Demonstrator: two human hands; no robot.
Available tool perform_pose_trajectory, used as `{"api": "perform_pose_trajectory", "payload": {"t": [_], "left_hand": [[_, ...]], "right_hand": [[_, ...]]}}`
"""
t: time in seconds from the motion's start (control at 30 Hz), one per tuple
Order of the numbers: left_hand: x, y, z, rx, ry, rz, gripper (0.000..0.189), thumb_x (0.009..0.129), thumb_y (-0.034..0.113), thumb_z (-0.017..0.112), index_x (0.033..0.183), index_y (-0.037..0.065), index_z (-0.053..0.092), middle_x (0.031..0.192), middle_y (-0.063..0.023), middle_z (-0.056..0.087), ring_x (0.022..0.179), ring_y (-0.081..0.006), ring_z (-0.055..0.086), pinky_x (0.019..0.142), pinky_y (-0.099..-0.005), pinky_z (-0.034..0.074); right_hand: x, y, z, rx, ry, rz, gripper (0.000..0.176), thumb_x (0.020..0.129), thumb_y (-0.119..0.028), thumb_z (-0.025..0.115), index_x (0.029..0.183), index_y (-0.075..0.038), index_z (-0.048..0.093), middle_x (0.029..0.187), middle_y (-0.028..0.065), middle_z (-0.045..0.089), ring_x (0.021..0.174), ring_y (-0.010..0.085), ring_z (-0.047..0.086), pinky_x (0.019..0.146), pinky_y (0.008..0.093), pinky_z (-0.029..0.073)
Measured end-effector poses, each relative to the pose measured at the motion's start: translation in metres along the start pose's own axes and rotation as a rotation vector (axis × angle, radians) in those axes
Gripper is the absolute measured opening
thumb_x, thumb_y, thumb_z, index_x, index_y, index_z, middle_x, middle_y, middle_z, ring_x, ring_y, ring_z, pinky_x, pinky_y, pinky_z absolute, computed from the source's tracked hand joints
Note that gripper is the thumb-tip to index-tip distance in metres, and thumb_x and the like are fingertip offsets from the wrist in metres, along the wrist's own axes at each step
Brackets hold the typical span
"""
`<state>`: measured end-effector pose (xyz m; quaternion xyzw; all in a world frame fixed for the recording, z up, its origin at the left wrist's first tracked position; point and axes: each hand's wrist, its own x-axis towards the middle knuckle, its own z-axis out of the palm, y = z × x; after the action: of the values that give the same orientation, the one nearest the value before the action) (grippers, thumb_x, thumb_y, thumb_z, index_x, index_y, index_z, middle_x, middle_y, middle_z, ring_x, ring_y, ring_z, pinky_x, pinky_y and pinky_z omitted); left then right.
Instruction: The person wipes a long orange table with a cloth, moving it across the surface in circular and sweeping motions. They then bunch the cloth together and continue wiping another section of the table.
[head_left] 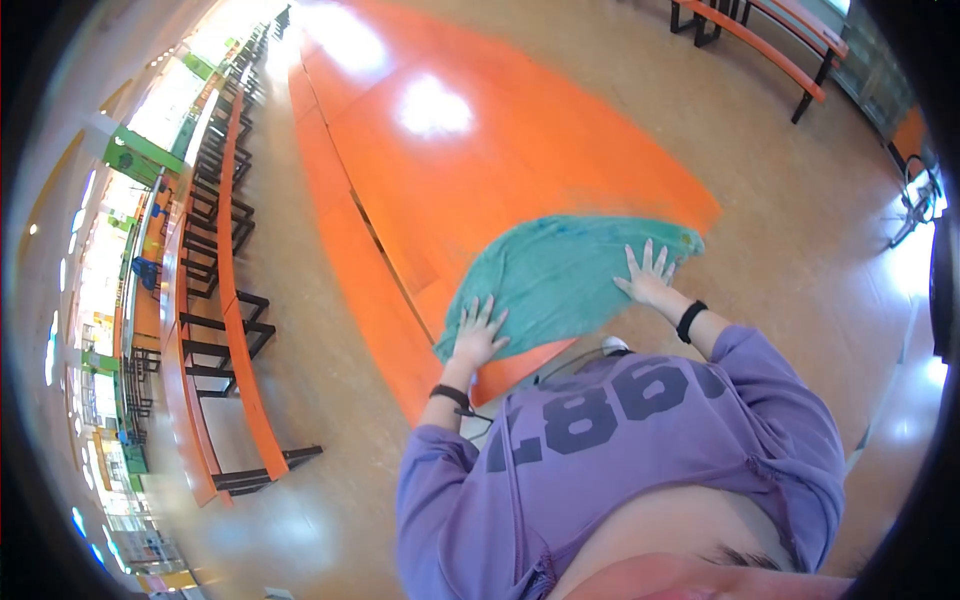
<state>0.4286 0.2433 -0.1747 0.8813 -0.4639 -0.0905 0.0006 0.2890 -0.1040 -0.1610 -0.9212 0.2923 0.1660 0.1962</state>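
A green cloth (555,285) lies spread over the near end of a long orange table (500,140). On the cloth's left part my left hand (478,332) rests flat, its fingers spread. My right hand (647,272) presses flat on the right part, fingers apart as well. Neither hand is closed around the fabric. The cloth's right corner reaches the table's right edge, and a strip of orange shows below it, near my body. Each wrist wears a dark band.
Along the table's left side runs a narrow orange bench (362,290). Farther left stand rows of orange tables and benches (245,370) with dark metal legs. Another orange bench (765,45) is at the upper right. A bicycle-like object (915,205) stands at the right edge.
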Motion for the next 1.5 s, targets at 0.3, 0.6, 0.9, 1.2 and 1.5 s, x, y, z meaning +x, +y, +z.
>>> {"api": "perform_pose_trajectory", "payload": {"t": [0.3,0.6,0.9,1.2,1.5], "left_hand": [[-0.018,0.008,0.012,0.020,0.102,0.015,0.055,0.080,0.042,0.052,0.131,0.027,0.037,0.143,-0.0077,0.019,0.132,-0.0337,0.014,0.105,-0.0506,0.013],[-0.017,-0.011,0.000,0.047,0.117,0.200,0.053,0.081,0.040,0.050,0.131,0.029,0.036,0.144,-0.0025,0.020,0.132,-0.0326,0.013,0.106,-0.0485,0.011],[0.000,-0.041,0.002,0.063,0.072,0.333,0.051,0.083,0.032,0.048,0.132,0.026,0.035,0.142,0.0016,0.024,0.131,-0.0236,0.019,0.107,-0.0433,0.012],[0.020,-0.052,0.001,0.055,0.066,0.267,0.049,0.085,0.029,0.043,0.132,0.025,0.034,0.141,0.0032,0.026,0.131,-0.0200,0.021,0.108,-0.0415,0.011],[0.027,-0.051,0.001,0.033,0.094,0.087,0.051,0.082,0.027,0.048,0.131,0.026,0.035,0.141,0.0054,0.026,0.130,-0.0200,0.022,0.108,-0.0400,0.014]], "right_hand": [[-0.007,-0.019,-0.013,-0.025,-0.050,0.090,0.089,0.076,-0.066,0.041,0.140,-0.019,0.002,0.141,0.0216,-0.019,0.126,0.0486,-0.018,0.096,0.0649,-0.005],[0.007,-0.036,-0.018,-0.060,-0.077,0.161,0.094,0.075,-0.067,0.041,0.140,-0.016,-0.003,0.139,0.0239,-0.021,0.125,0.0492,-0.018,0.097,0.0643,-0.003],[0.033,-0.067,-0.025,-0.058,-0.058,0.237,0.094,0.074,-0.066,0.043,0.140,-0.015,-0.001,0.140,0.0246,-0.018,0.126,0.0504,-0.014,0.097,0.0646,-0.001],[0.068,-0.095,-0.040,-0.074,-0.062,0.224,0.092,0.075,-0.065,0.043,0.140,-0.015,0.001,0.140,0.0243,-0.016,0.127,0.0495,-0.012,0.098,0.0642,0.001],[0.100,-0.109,-0.053,-0.111,-0.094,0.152,0.092,0.075,-0.066,0.042,0.140,-0.016,0.000,0.141,0.0209,-0.018,0.128,0.0469,-0.014,0.099,0.0625,0.000]]}}
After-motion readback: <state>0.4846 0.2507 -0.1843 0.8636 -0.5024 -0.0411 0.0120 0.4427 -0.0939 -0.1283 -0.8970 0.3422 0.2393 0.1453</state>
